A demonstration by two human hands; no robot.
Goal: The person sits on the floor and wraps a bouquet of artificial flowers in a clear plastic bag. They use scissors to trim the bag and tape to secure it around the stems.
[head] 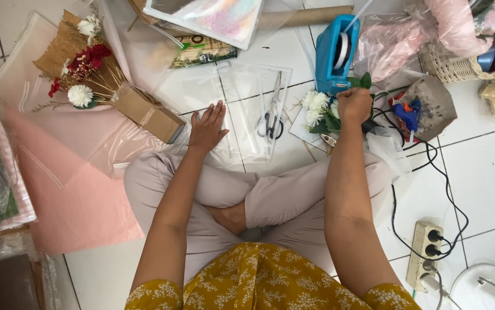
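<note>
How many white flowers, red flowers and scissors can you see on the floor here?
White flowers in the wrapped bouquet: 2
White flowers under the right hand: about 3
Red flower clusters: 2
Scissors: 1
Total: about 8

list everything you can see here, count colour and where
white flowers: one bunch, white with green leaves, floor by right hand
tape dispenser: one, blue, floor past the flowers
scissors: one pair, grey, on clear sheet between the hands
clear sheet: one, see-through, floor in front of knees
bouquet: one, red and white, upper left
box: one, brown, beside bouquet
pink paper: one sheet, pink, floor at left
glue gun: one, blue and orange, right of flowers
power strip: one, cream, lower right
basket: one, woven, upper right
left hand: flat on clear sheet
right hand: closed on flower stems
</note>
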